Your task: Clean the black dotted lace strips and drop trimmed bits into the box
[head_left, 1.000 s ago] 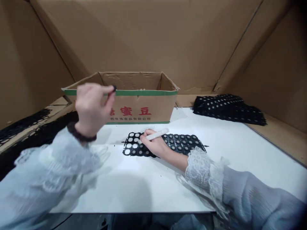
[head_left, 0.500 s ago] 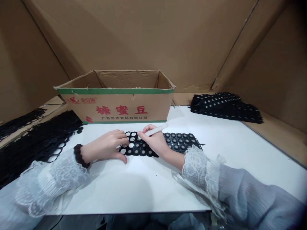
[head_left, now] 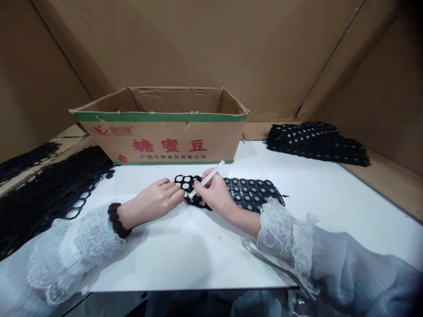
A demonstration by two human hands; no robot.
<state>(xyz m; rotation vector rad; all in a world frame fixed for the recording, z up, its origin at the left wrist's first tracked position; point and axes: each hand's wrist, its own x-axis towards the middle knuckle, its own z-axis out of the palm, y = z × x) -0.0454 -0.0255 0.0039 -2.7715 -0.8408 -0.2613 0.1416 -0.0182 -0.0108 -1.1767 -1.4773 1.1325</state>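
Note:
A black perforated sheet (head_left: 250, 189) of round rings lies flat on the white table. Pale discs fill the rings on its right side, while several at its far left are open holes showing white. My left hand (head_left: 160, 199) is at the sheet's left end, its fingers closed together on the near corner. In my right hand (head_left: 216, 193), over the sheet's middle, a slim white stick (head_left: 211, 174) is pinched and slants down leftward. Its lower tip meets the rings close to my left fingertips. What lies under the fingertips is hidden.
Behind the sheet stands an open cardboard box (head_left: 158, 141) with a green rim and red lettering. More black ringed sheets (head_left: 53, 189) are heaped on the left. A black piece with pale dots (head_left: 317, 141) lies at the back right. Cardboard walls (head_left: 198, 44) enclose the table (head_left: 158, 259).
My left fingers have closed and shifted right and nearer along the sheet's edge. The white stick now stands steeper, its lower tip having moved toward my left fingers. The view has shifted slightly.

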